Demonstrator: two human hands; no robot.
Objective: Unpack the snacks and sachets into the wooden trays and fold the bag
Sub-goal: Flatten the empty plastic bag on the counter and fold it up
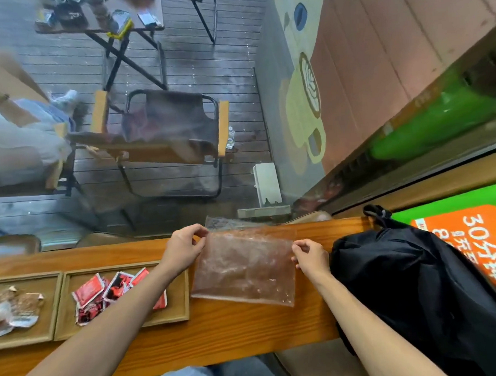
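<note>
On a narrow wooden desk (pixel 247 330) set against a window, a clear plastic bag (pixel 244 269) lies flat and looks empty. Its far edge reaches the far rim of the desk, and its near edge lies about halfway across the wood.

Two bare forearms reach in from the near side. The left hand (pixel 184 251) pinches the bag's far left corner between thumb and fingers. The right hand (pixel 311 256) pinches the bag's right edge, a little nearer than the left hand, with its fingers curled closed on the plastic.

Left of the bag, just beside it, sits a shallow wooden tray (pixel 178 318) holding a loose pile of red sachets (pixel 103 293). The left forearm crosses over this tray and hides part of the pile. Farther left, touching that tray, a second tray (pixel 51 310) is cut off by the picture's edge; it holds crumpled brown and white snacks (pixel 16 310) in wrappers.

Right of the bag, a black backpack (pixel 416 288) rests at the right end of the desk, just beside the right hand and wrist.

Beyond the glass, a folding chair (pixel 170 134) stands on dark decking.
</note>
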